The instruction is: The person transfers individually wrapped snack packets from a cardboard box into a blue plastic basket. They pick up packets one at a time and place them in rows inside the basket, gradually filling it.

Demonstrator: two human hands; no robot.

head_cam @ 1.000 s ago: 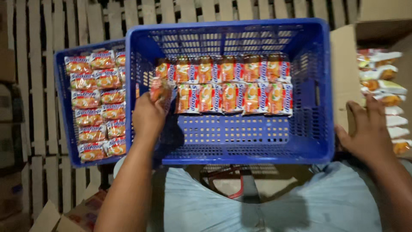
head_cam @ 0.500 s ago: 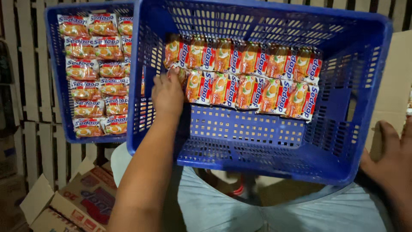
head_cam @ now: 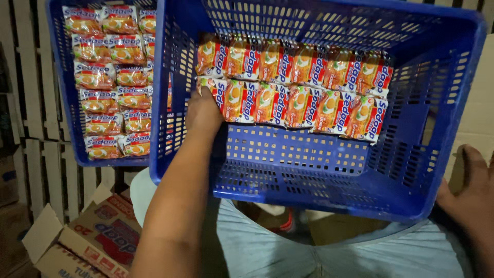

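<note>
Nearest: pale trousers [head_cam: 309,252], open cardboard carton [head_cam: 87,242] on floor at lower left, right hand [head_cam: 471,198] at frame edge beside blue crate [head_cam: 319,190], fingers out of view, grip not determinable. Farther in: left hand [head_cam: 203,110] reaching into crate, fingers curled onto end noodle packet [head_cam: 208,85] of near row [head_cam: 303,108], far row [head_cam: 293,64] behind; beyond, second blue crate [head_cam: 64,128] filled with packets [head_cam: 108,77], slatted wall [head_cam: 25,103] behind. Probable fault: crate tilted on lap, only loosely steadied, so packets sliding downhill and rows collapsing; end packet crushed if pressed hard.
</note>
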